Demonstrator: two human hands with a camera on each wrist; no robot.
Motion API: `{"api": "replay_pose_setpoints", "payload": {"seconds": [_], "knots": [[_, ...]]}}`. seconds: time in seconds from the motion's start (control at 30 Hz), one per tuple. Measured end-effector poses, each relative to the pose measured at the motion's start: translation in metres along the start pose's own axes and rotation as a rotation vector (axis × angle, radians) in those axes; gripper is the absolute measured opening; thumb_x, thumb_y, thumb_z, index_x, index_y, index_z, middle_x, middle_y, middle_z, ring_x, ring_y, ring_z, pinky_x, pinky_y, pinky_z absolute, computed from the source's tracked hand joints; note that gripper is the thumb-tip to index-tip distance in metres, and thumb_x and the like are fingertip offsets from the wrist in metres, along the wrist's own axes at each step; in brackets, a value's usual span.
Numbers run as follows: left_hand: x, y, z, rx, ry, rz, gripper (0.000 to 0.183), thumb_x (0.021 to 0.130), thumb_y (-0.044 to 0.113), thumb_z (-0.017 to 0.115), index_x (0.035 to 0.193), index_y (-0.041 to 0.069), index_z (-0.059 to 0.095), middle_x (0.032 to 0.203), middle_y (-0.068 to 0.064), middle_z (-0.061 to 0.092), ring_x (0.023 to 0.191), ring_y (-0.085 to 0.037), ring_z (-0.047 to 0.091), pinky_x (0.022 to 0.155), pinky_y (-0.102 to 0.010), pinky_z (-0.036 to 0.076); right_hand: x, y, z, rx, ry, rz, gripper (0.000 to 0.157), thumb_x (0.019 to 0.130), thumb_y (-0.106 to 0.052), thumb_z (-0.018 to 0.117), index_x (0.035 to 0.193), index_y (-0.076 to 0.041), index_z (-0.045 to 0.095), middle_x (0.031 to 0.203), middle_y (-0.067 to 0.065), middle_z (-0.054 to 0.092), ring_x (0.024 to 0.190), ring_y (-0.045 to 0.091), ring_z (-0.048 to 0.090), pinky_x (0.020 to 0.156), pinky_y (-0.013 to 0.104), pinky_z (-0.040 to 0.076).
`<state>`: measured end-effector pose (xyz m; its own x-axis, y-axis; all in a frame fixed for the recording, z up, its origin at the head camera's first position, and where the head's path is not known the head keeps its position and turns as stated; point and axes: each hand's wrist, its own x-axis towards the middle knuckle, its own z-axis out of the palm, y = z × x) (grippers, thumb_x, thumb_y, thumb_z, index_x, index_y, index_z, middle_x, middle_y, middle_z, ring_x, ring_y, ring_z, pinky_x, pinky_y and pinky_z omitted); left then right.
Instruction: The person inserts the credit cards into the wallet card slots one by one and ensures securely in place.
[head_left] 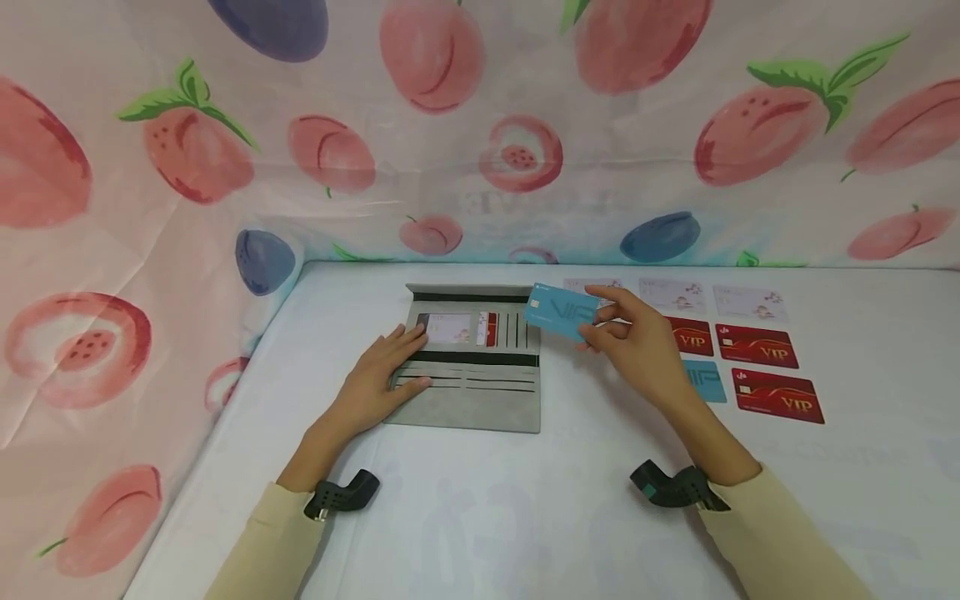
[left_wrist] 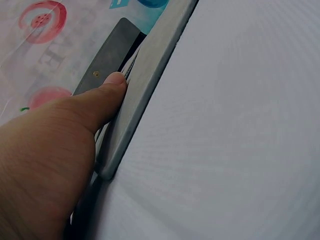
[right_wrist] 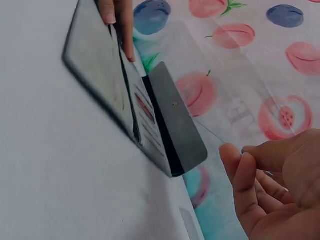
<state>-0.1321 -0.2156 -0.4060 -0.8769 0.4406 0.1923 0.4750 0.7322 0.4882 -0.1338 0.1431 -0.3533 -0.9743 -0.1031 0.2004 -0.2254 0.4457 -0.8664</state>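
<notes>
A grey wallet point(head_left: 495, 412) lies unfolded on the white table, with card slots across its inside. A pale card point(head_left: 450, 327) shows in its window pocket, and a red and white card edge point(head_left: 491, 329) peeks out of a slot beside it. My left hand point(head_left: 378, 375) rests on the wallet's left side, fingers spread and thumb along the lower slots. In my right hand point(head_left: 630, 337) a blue VIP card point(head_left: 558, 310) is pinched between thumb and fingers, held just off the wallet's upper right edge. Seen edge-on in the right wrist view, that card is only a thin line.
Right of the wallet lie several cards in rows: pale cards point(head_left: 671, 295) at the back, red VIP cards point(head_left: 757, 345) and a blue card point(head_left: 705, 381) partly behind my right forearm. A fruit-print cloth point(head_left: 525, 225) hangs behind and to the left of the table.
</notes>
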Motion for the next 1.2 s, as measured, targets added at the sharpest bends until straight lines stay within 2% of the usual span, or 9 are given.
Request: {"api": "replay_pose_setpoints", "payload": {"seconds": [0.17, 0.37, 0.67, 0.9, 0.97, 1.2], "knots": [[0.0, 0.0, 0.0, 0.0, 0.001, 0.003, 0.066, 0.087, 0.03, 0.07, 0.143, 0.005, 0.045, 0.151, -0.009, 0.036, 0.142, -0.03, 0.022, 0.116, -0.047, 0.012, 0.006, -0.007, 0.009, 0.053, 0.02, 0.051, 0.046, 0.09, -0.014, 0.068, 0.134, -0.011, 0.055, 0.091, 0.01, 0.06, 0.074, 0.015, 0.071, 0.066, 0.026, 0.056], [0.001, -0.002, 0.001, 0.008, 0.011, 0.018, 0.066, 0.088, 0.031, 0.07, 0.142, 0.005, 0.045, 0.15, -0.009, 0.036, 0.142, -0.031, 0.022, 0.115, -0.047, 0.013, 0.01, -0.012, 0.022, 0.073, 0.045, 0.105, 0.042, 0.088, -0.012, 0.07, 0.127, -0.007, 0.058, 0.089, 0.011, 0.062, 0.075, 0.017, 0.071, 0.061, 0.026, 0.054], [0.001, -0.002, 0.0, 0.004, 0.009, 0.016, 0.065, 0.088, 0.031, 0.07, 0.143, 0.005, 0.045, 0.15, -0.008, 0.037, 0.142, -0.031, 0.022, 0.116, -0.047, 0.013, 0.008, -0.015, 0.04, 0.046, 0.035, 0.117, 0.038, 0.086, -0.01, 0.071, 0.121, -0.004, 0.057, 0.085, 0.01, 0.062, 0.073, 0.018, 0.071, 0.044, 0.026, 0.044], [0.001, -0.002, 0.0, 0.0, 0.006, 0.013, 0.065, 0.088, 0.031, 0.069, 0.143, 0.005, 0.045, 0.151, -0.008, 0.036, 0.142, -0.031, 0.022, 0.116, -0.047, 0.012, 0.006, -0.015, 0.049, 0.07, 0.012, 0.102, 0.037, 0.086, -0.005, 0.071, 0.119, -0.001, 0.055, 0.083, 0.012, 0.062, 0.069, 0.022, 0.071, 0.047, 0.024, 0.048], [0.001, -0.002, 0.001, -0.001, 0.005, 0.014, 0.065, 0.088, 0.03, 0.069, 0.143, 0.005, 0.045, 0.151, -0.008, 0.036, 0.142, -0.031, 0.022, 0.116, -0.047, 0.013, 0.006, -0.014, 0.051, 0.076, 0.006, 0.097, 0.037, 0.085, -0.004, 0.071, 0.119, 0.001, 0.055, 0.083, 0.013, 0.062, 0.069, 0.023, 0.071, 0.052, 0.022, 0.051], [0.001, -0.002, 0.0, 0.007, 0.002, 0.013, 0.065, 0.088, 0.03, 0.069, 0.143, 0.005, 0.045, 0.151, -0.008, 0.036, 0.142, -0.031, 0.022, 0.116, -0.047, 0.013, 0.006, -0.013, 0.058, 0.064, 0.011, 0.133, 0.039, 0.085, -0.005, 0.072, 0.119, 0.002, 0.055, 0.082, 0.013, 0.064, 0.064, 0.02, 0.07, 0.058, 0.02, 0.052]]}}
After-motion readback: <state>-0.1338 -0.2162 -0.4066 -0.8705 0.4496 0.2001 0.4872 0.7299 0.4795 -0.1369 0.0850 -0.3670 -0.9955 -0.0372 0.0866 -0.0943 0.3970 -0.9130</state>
